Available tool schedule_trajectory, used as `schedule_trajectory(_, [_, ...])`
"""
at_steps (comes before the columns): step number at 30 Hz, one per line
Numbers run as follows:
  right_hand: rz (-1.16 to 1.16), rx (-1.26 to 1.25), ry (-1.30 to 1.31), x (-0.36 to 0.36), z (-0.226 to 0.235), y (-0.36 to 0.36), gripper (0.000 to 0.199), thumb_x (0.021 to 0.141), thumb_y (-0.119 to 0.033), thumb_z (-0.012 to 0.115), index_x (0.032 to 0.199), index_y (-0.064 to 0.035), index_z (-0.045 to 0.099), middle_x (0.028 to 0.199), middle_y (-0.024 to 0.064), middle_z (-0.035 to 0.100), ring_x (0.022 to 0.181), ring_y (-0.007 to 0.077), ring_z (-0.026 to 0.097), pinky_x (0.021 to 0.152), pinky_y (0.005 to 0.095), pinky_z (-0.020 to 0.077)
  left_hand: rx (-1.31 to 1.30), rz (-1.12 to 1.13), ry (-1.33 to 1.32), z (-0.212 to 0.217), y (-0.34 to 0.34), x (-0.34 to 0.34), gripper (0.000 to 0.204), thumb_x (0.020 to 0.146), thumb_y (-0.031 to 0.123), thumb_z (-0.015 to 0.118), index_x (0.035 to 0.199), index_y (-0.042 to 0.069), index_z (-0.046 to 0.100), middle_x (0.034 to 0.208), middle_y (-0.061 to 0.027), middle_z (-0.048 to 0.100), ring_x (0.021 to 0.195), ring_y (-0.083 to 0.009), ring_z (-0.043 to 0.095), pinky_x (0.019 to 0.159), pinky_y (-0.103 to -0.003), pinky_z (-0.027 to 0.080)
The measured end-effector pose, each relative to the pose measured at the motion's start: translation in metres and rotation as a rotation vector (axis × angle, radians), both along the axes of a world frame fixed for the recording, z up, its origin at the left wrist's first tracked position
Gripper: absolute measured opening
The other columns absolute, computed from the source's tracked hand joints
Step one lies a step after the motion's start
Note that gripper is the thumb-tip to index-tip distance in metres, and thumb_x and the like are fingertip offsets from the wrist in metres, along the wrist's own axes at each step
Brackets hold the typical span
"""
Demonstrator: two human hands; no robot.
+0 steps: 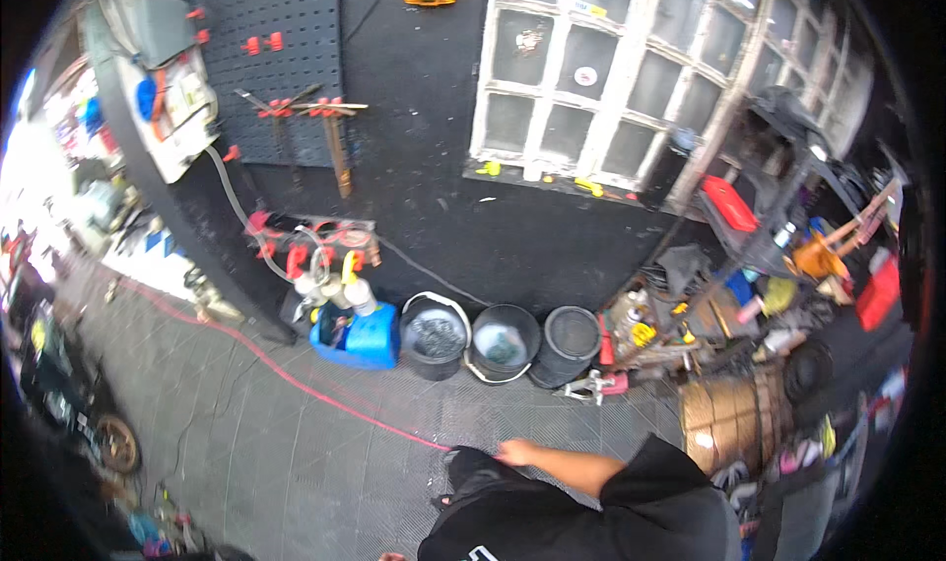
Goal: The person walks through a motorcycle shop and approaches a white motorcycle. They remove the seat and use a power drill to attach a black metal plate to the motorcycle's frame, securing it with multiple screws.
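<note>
Head view: right hand [514, 452] is held beside the black trouser leg [474, 470], perhaps for balance; left hand [392, 557] is cropped; finger grips can't be told.

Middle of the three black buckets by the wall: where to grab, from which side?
Its white handle, probably from the person's side: that thin loop lies along the near edge of the middle bucket, while the wall stands behind and other buckets flank it.
</note>
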State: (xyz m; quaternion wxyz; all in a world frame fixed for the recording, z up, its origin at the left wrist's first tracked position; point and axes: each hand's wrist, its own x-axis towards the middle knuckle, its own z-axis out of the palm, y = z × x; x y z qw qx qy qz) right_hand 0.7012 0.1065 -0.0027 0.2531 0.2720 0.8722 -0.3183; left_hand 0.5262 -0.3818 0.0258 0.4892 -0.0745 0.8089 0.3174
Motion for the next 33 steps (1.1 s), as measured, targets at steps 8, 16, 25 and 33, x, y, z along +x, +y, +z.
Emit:
schedule_trajectory(8, [0.054,-0.285,0.124,-0.295,0.010,-0.012,0.016,0.091,-0.011,0.061,0.077,-0.0081,0.069,0.068,0.0067,0.068,0.068,0.0185,0.065,0.066,0.0378,0.0534,0.162,0.141,-0.057,-0.022,-0.087,-0.248,0.021,0.087,0.010,0.052,0.078,0.006,0.070,0.059,-0.0049,0.058,0.046,-0.0169,0.051,0.043,-0.035,0.040])
schedule_trajectory(16, [0.620,-0.308,-0.148,-0.746,0.018,-0.006,0.023,0.074,-0.006,0.056,0.078,-0.0143,0.077,0.077,0.0046,0.075,0.077,0.0177,0.070,0.076,0.0345,0.0546,-0.030,0.555,-0.169,-0.021,-0.095,-0.385,0.025,0.095,0.021,0.055,0.087,0.001,0.066,0.068,-0.0055,0.065,0.058,-0.0142,0.060,0.050,-0.033,0.046])
schedule_trajectory(25, [0.599,-0.302,0.209,-1.301,0.077,-0.148,0.018,0.068,-0.010,0.053,0.071,-0.0089,0.071,0.066,0.0079,0.068,0.064,0.0181,0.062,0.062,0.0361,0.0477,-0.047,0.692,-0.060,-0.051,-0.102,-0.765,0.021,0.095,0.019,0.058,0.091,0.000,0.067,0.074,-0.0066,0.068,0.064,-0.0145,0.064,0.053,-0.032,0.050])
schedule_trajectory(33, [0.612,-0.135,0.085,-1.464,0.013,-0.221,0.021,0.076,-0.032,0.063,0.082,-0.0188,0.078,0.080,0.0171,0.072,0.082,0.0390,0.071,0.074,0.0492,0.0556,-0.119,0.852,0.169,-0.034,-0.269,-1.193,0.019,0.094,0.017,0.061,0.095,-0.001,0.067,0.078,-0.0077,0.071,0.069,-0.0147,0.067,0.057,-0.031,0.053])
